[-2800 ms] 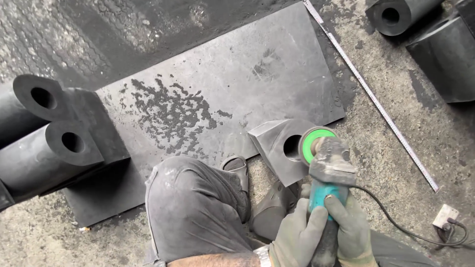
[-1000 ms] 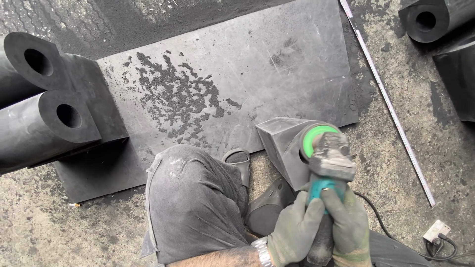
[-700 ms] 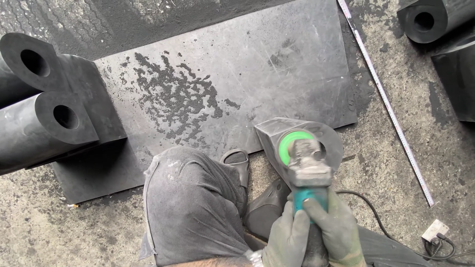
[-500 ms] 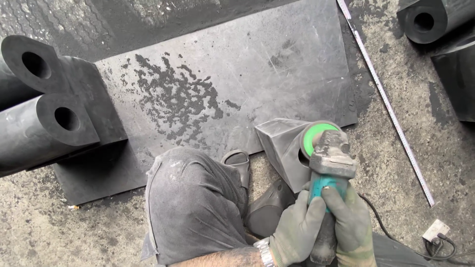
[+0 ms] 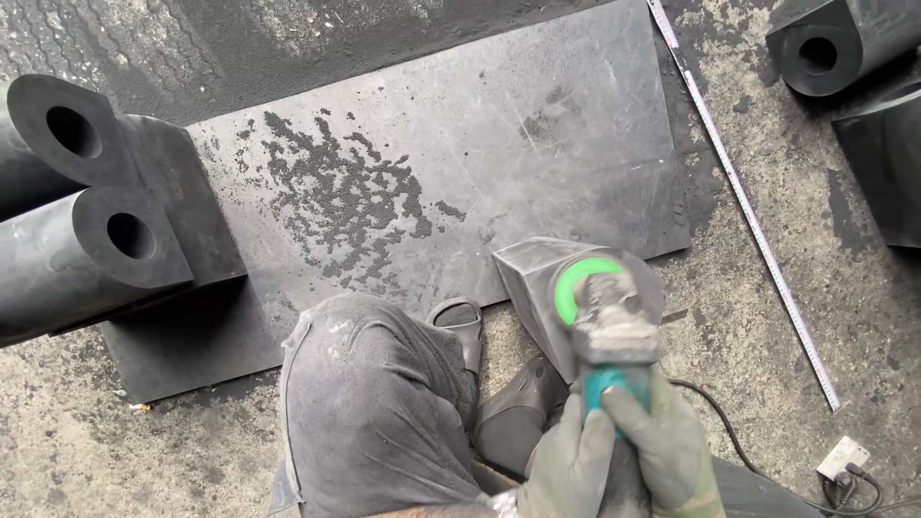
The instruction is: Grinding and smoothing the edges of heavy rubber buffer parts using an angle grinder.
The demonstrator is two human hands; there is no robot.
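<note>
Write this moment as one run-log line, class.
left hand: grips grinder | right hand: grips grinder | angle grinder: green disc on rubber block | nearby: rubber sheet, tape measure

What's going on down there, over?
Left hand and right hand, both gloved, grip the grinder. Green disc on the black rubber block. Power cord trails right, nothing blocking.
</note>
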